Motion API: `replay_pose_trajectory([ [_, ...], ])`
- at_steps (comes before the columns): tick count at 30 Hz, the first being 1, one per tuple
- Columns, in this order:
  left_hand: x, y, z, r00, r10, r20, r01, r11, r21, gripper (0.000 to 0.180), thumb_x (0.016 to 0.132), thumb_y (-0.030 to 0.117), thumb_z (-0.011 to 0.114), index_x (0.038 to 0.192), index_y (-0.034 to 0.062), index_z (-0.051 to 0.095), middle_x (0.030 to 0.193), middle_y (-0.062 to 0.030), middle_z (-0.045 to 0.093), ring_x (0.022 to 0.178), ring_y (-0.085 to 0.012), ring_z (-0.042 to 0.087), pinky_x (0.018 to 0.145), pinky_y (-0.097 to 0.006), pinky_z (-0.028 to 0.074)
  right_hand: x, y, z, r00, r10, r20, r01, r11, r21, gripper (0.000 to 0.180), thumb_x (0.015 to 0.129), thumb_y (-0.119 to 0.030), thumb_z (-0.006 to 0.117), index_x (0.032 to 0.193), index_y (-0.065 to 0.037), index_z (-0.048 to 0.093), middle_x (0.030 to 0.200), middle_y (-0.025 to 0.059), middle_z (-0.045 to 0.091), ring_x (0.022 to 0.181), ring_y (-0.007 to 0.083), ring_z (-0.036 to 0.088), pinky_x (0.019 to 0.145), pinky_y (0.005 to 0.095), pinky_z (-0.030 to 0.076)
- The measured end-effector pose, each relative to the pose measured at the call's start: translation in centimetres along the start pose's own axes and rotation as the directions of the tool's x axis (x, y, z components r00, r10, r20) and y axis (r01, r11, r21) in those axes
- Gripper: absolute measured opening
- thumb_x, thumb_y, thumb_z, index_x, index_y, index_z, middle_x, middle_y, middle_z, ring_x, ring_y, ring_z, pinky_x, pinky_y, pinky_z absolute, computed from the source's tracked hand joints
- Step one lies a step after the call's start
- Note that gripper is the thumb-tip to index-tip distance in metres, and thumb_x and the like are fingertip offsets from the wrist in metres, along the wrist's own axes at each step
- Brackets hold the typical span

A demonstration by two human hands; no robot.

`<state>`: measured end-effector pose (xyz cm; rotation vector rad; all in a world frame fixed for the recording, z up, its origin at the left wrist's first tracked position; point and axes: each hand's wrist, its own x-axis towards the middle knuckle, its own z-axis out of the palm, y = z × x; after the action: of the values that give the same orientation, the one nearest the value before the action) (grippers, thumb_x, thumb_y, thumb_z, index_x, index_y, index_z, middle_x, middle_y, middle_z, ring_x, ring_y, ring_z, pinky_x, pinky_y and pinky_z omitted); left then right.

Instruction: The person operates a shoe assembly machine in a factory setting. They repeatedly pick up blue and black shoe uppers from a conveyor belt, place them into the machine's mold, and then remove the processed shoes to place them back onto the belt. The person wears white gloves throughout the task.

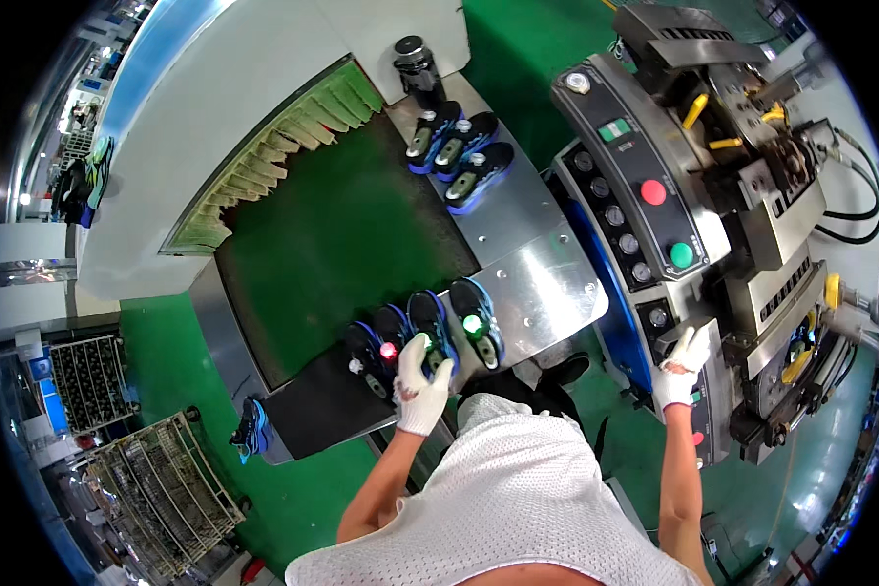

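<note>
My left hand [422, 396], in a white glove, is at the heel end of a black and blue shoe [428, 317]. Its thumb and fingers are apart, and I cannot tell whether they touch the shoe. Two more dark shoes, one a black shoe [361, 350] and one a blue-edged shoe [392, 327], lie just left of it. On the right lies another black and blue shoe [477, 327] with a green glow on it. My right hand [682, 369], also gloved, rests with fingers stretched out by the lower control panel [705, 415] of the machine.
A conveyor belt [332, 234] runs out from a curtained housing [283, 146]. Several shoes [479, 176] stand on the metal side table [523, 234], near a dark flask [417, 70]. The pressing machine [645, 195] fills the right side. A wire rack [156, 488] stands at lower left.
</note>
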<state>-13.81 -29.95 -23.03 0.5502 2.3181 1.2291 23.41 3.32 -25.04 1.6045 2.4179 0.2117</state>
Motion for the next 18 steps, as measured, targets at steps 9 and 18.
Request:
replay_pose_trajectory([
  [9,3.3,-7.8,6.0,0.976,-0.186,-0.116,0.156,0.961,-0.227,0.092,0.076,0.003,0.082,0.153,0.0034,0.031,0.146,-0.0196,0.046,0.136,-0.0333,0.047,0.116,-0.044,0.038,-4.5,-31.4,-4.1,0.750,-0.657,0.074,0.459,0.598,0.658,0.093,0.079,-0.044,0.079,0.150,0.001,0.041,0.151,0.0272,0.045,0.144,0.0430,0.040,0.122,0.0453,0.032],
  [18,9.7,2.0,-0.2,0.933,-0.349,0.089,0.292,0.877,0.382,0.083,0.079,0.023,0.087,0.140,-0.0141,0.045,0.135,-0.0307,0.059,0.116,-0.0426,0.061,0.103,-0.047,0.048,-2.8,-30.7,-7.3,0.841,-0.282,0.461,-0.370,0.322,0.871,0.088,0.076,-0.062,0.078,0.125,0.009,0.057,0.110,0.0294,0.069,0.104,0.0384,0.070,0.091,0.0445,0.054],
])
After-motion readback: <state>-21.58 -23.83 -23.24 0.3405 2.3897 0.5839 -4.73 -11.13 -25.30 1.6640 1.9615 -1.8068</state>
